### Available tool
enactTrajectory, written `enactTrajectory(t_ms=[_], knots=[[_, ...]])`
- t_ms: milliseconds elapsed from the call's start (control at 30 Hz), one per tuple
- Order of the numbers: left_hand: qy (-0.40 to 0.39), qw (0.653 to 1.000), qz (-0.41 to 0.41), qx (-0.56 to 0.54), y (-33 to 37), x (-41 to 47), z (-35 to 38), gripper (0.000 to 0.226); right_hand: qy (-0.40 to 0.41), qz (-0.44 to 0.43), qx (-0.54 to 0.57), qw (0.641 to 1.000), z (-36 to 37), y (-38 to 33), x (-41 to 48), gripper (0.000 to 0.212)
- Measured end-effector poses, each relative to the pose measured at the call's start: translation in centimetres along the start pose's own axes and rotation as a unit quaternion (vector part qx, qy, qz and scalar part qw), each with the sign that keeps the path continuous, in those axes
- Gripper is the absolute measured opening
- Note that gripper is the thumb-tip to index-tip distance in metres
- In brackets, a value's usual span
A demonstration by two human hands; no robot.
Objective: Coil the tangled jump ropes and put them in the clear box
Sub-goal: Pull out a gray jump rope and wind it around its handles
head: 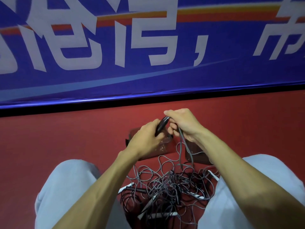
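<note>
The left hand (146, 138) grips a slim black plastic jump-rope handle (162, 125), fingers curled round it. The right hand (183, 124), close beside it, pinches the thin grey cord (181, 146), which drops to the tangled pile of grey and black ropes (165, 187) on the red floor (66, 138) between the knees. The clear plastic box (165, 150) sits just beyond the pile, under the hands. It seems best to draw the cord up slowly, easing loops free rather than tugging, then wind even turns beside the handle.
</note>
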State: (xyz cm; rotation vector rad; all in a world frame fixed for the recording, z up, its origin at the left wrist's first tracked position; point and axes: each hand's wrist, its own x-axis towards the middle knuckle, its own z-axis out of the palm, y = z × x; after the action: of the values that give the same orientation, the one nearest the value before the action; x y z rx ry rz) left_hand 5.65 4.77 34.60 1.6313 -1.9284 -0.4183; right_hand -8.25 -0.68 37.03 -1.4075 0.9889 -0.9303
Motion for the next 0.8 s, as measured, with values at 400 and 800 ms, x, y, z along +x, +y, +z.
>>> enactTrajectory(t_ms=[400,800], knots=[[0.088,0.993,-0.044,-0.066,-0.2,0.1,0.6,0.02,0.185,-0.08,0.057,0.978,-1.7,-1.0,0.0,0.043],[0.166,0.867,-0.127,-0.452,-0.4,1.2,-1.4,0.029,-0.105,-0.064,-0.294,0.948,-0.8,1.3,-0.2,0.034]])
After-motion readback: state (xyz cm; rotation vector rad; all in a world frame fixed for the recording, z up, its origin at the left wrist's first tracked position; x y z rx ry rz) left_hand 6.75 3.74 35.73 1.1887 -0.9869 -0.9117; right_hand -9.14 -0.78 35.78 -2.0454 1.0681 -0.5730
